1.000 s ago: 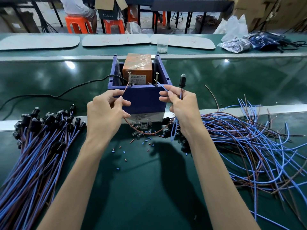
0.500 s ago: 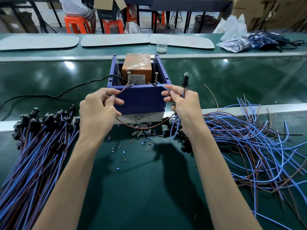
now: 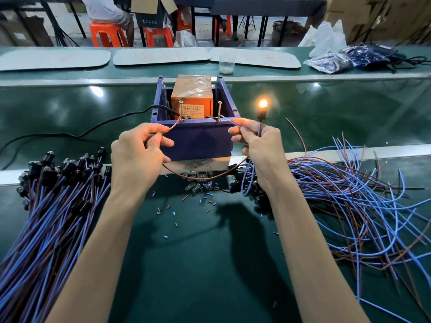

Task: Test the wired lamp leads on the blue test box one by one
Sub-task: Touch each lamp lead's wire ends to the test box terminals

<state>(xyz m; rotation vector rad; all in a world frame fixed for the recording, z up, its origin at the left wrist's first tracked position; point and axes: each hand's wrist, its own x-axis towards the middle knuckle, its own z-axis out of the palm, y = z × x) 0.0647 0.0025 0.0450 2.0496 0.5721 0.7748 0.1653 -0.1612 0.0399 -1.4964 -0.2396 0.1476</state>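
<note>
Lamp lead (image 3: 261, 115): held up between both hands, just in front of the blue test box (image 3: 196, 143), black socket poking up above the right hand
Bulb (image 3: 263, 103): lit, glowing orange on top of that socket, a bit right of the box
Brown wire (image 3: 173, 126): pinched in the left hand, bare tip up at the foot of the left screw (image 3: 180, 109) on the box's front rim; rest sags in a loop below the box front and over to the right hand
Blue wire (image 3: 229, 121): pinched in the right hand, tip up at the foot of the right screw (image 3: 219, 108)
Left hand (image 3: 137, 157): thumb and forefinger clamped on the brown wire, other fingers curled under
Right hand (image 3: 261, 148): thumb and forefinger clamped on the blue wire, remaining fingers curled round the socket's wires
Box itself: open on top, sitting on the shiny green belt (image 3: 70, 106), taped orange block (image 3: 192, 94) inside, black cable (image 3: 70, 134) trailing off to the left
Loose glass bulbs (image 3: 198, 181): small heap right in front of the box, under the wire loop
Wire snippets (image 3: 175, 213): blue and brown bits scattered on the green mat (image 3: 198, 264) between the arms
Left pile (image 3: 46, 206): leads with black sockets, lying roughly side by side, left of the left arm
Right pile (image 3: 349, 194): messy tangle of blue and brown leads, right of the right arm
Further back: clear cup (image 3: 226, 64), pale flat panels (image 3: 161, 56), plastic bags (image 3: 326, 61), orange stools (image 3: 105, 34) with somebody sitting
</note>
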